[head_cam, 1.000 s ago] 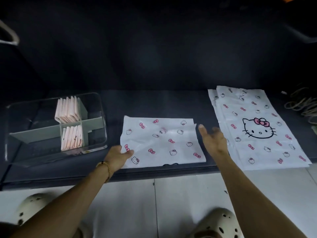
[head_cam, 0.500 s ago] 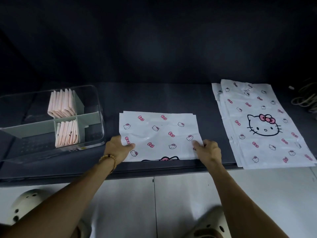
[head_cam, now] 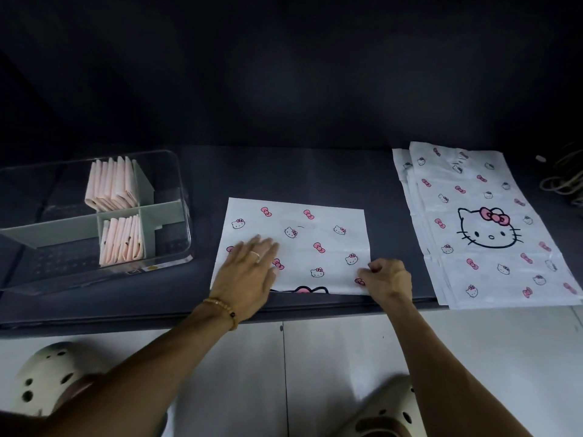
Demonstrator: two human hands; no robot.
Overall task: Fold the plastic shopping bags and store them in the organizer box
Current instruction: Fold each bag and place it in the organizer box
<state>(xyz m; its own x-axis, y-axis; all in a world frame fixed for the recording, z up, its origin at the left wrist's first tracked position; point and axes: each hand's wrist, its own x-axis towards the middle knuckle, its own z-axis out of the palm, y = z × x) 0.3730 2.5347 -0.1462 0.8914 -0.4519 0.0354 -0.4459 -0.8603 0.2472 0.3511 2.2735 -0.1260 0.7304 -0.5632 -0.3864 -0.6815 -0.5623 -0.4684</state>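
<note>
Pressing one folded bag (head_cam: 303,238): left hand (head_cam: 249,275) flat; right hand (head_cam: 386,279) pinching corner.

I was folding a kitty bag on the dark table.
My left hand (head_cam: 249,272) lay flat on the folded bag (head_cam: 312,238); my right hand (head_cam: 386,275) pinched its near corner.

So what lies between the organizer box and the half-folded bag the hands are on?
Nothing: in the head view only bare dark table separates the organizer box from the half-folded bag.
</note>
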